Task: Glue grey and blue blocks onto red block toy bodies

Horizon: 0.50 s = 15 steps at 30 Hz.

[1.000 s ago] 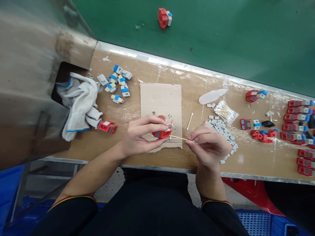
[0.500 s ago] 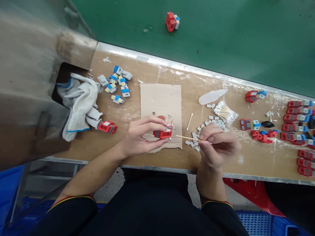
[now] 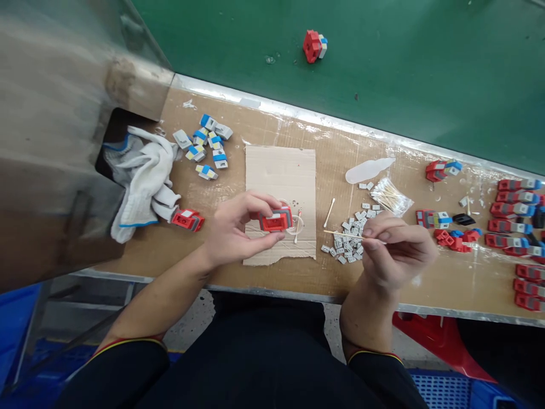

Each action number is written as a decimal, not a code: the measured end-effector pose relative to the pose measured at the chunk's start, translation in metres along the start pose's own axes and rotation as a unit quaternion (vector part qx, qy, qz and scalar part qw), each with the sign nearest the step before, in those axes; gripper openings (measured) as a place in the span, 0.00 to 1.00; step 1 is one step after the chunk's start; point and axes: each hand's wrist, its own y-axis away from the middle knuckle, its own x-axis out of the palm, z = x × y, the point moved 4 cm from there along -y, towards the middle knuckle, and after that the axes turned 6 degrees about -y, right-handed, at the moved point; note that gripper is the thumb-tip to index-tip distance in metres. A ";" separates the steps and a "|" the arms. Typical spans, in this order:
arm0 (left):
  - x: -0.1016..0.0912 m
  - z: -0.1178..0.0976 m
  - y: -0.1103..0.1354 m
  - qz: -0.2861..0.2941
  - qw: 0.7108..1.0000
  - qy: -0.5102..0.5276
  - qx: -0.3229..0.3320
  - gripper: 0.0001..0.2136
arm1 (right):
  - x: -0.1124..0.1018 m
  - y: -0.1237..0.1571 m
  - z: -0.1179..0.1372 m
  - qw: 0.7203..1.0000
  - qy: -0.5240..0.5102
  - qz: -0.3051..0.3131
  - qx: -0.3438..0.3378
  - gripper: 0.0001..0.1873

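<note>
Head view: Over the card point(image 3: 281, 176), our left hand point(image 3: 236, 227) gripped a red part point(image 3: 276, 224); right of the card, our right hand point(image 3: 398, 250) pinched a swab point(image 3: 343, 234), clear of it. Farther right, joined units point(image 3: 506, 211) looked done; left of the card, banded pieces point(image 3: 206, 171) and a second red part point(image 3: 188, 220) appeared unjoined.

Held part: red-and-grey plastic block point(image 3: 277, 222), frame centre; left end covered by left hand point(image 3: 234, 227).
Stick: thin pale wooden stick point(image 3: 343, 234), right of centre; gripped section hidden by right hand point(image 3: 398, 250).
Pile: small rectangular grey plastic pieces point(image 3: 349, 230); markings illegibly small.
Crate: blue perforated plastic crate point(image 3: 440, 392), lower right; cut off.
</note>
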 end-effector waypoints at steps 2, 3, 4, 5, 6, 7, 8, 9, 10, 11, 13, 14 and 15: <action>-0.008 0.006 -0.001 -0.037 0.998 0.017 -0.046 0.13 | 0.006 0.000 -0.003 0.997 0.034 0.064 0.019 0.09; -0.011 0.009 -0.001 -0.058 0.996 0.025 -0.062 0.13 | 0.012 0.001 -0.005 0.993 0.054 0.100 0.026 0.09; -0.014 0.012 -0.002 -0.075 0.994 0.034 -0.075 0.14 | 0.018 0.002 -0.007 0.988 0.074 0.133 0.028 0.10; -0.016 0.014 -0.002 -0.089 0.991 0.042 -0.086 0.15 | 0.024 0.004 -0.009 0.982 0.094 0.160 0.025 0.11; -0.017 0.017 -0.002 -0.097 0.990 0.047 -0.096 0.16 | 0.030 0.005 -0.011 0.977 0.110 0.181 0.019 0.11; -0.018 0.019 -0.003 -0.100 0.988 0.048 -0.104 0.16 | 0.035 0.007 -0.012 0.973 0.122 0.198 0.013 0.11; -0.018 0.020 -0.003 -0.099 0.988 0.047 -0.111 0.16 | 0.039 0.008 -0.014 0.968 0.131 0.212 0.010 0.11; -0.018 0.021 -0.003 -0.096 0.988 0.043 -0.117 0.16 | 0.041 0.009 -0.016 0.965 0.137 0.224 0.009 0.11; -0.018 0.021 -0.003 -0.092 0.988 0.039 -0.121 0.16 | 0.043 0.010 -0.018 0.962 0.142 0.234 0.012 0.10; -0.018 0.021 -0.004 -0.088 0.988 0.035 -0.124 0.16 | 0.044 0.011 -0.020 0.959 0.148 0.241 0.015 0.10; -0.017 0.020 -0.004 -0.080 0.988 0.027 -0.128 0.16 | 0.043 0.011 -0.023 0.956 0.155 0.247 0.022 0.09; -0.018 0.020 -0.003 -0.077 0.988 0.022 -0.131 0.16 | 0.043 0.011 -0.023 0.956 0.155 0.246 0.025 0.09; -0.018 0.020 -0.003 -0.075 0.988 0.019 -0.132 0.16 | 0.042 0.011 -0.024 0.957 0.154 0.243 0.028 0.09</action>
